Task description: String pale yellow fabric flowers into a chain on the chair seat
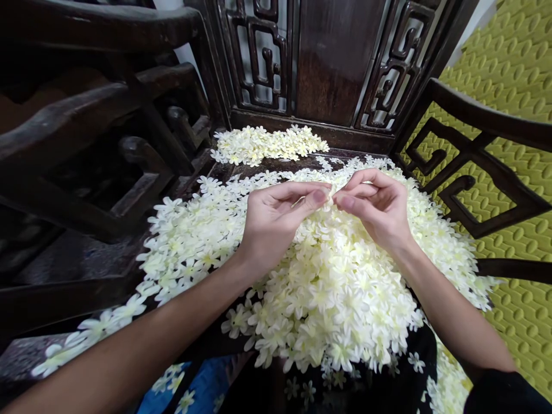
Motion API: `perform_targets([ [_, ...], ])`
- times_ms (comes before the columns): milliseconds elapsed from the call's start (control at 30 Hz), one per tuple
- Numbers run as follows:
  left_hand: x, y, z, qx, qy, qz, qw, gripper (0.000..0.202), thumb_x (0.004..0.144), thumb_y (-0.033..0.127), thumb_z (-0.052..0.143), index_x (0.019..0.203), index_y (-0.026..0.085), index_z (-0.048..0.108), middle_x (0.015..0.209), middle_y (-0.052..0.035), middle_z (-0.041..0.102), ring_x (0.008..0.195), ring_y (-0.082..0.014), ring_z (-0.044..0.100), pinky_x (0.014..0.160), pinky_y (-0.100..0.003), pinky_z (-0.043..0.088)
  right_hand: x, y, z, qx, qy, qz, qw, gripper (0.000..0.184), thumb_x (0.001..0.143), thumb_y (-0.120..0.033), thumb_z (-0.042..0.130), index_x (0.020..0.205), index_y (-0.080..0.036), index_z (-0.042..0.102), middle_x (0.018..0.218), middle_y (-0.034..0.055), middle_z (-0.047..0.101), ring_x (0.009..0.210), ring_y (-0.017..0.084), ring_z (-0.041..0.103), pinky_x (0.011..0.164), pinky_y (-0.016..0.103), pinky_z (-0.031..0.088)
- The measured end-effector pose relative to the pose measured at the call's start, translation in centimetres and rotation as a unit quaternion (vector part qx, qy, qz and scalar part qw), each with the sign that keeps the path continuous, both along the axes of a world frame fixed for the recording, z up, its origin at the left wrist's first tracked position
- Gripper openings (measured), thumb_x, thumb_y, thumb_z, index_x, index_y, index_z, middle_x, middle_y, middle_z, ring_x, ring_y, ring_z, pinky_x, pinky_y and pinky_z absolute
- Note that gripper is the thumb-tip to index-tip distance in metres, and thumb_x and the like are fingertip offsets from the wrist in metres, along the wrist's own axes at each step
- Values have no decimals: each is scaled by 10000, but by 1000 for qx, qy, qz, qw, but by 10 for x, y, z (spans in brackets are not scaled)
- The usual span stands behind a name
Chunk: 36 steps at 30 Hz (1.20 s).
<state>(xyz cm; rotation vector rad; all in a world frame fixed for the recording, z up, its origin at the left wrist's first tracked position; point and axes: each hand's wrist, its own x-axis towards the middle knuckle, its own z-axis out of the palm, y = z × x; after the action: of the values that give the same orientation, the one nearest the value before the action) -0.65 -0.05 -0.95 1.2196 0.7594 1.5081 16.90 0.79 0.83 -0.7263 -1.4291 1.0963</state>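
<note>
My left hand (280,215) is closed in a pinch, thumb against fingers, over a big heap of white flowers (336,287) with pale yellow centres. Facing it, my right hand (377,207) pinches as well, its fingertips almost meeting those of the left. Between the two sets of fingertips shows a small white flower (330,200), partly hidden by the fingers and hard to tell from the heap behind. The heap spreads over the dark wooden seat and up onto my lap.
A separate row of flowers (267,144) lies at the foot of the carved chair back (336,63). Dark wooden armrests stand at left (99,34) and right (495,123). Yellow-green embossed padding (513,75) covers the right side. Something blue (202,385) lies below.
</note>
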Motion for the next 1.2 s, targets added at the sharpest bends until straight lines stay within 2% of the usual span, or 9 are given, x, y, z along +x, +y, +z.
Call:
perform_targets([
  [100,-1,0,1,-3,8,-5,1000,78,804,340,797,831,268,809,1053,-49,781,979,-199,727,946,-354,570,1,2,1,-13,25,15,999,209,739,-206,861,871,-202,699,774,8,778,715,151,746,733,291,629],
  [367,1,0,1,37,-8,1,999,14,816,280,792,811,272,803,1021,-26,781,970,-170,724,948,-330,566,1,3,1,-29,67,62,995,199,743,-130,854,887,-185,729,768,0,786,627,99,690,699,246,615],
  [633,0,-2,3,25,10,8,1000,32,800,292,798,806,260,803,1029,-40,784,962,-185,729,919,-344,574,0,3,2,-43,44,34,998,236,703,-211,896,859,-201,719,703,-14,749,612,119,683,677,265,613],
  [767,-1,-2,4,18,20,9,1000,41,793,298,801,810,261,805,1033,-47,784,966,-191,730,915,-346,577,0,3,1,-38,52,48,997,212,723,-183,877,869,-199,725,716,-12,755,602,106,675,674,248,607],
  [1000,1,-1,2,36,7,8,999,10,798,272,798,801,265,805,1015,-42,785,963,-178,732,921,-326,575,1,3,1,-44,41,34,998,228,706,-190,883,866,-203,722,737,-11,761,615,120,683,670,265,607],
  [1200,0,-2,4,43,22,13,999,11,799,265,796,805,262,805,1000,-33,788,975,-188,732,926,-333,579,2,6,-1,-67,61,65,994,223,704,-142,869,876,-193,737,772,5,784,595,106,672,628,244,582],
])
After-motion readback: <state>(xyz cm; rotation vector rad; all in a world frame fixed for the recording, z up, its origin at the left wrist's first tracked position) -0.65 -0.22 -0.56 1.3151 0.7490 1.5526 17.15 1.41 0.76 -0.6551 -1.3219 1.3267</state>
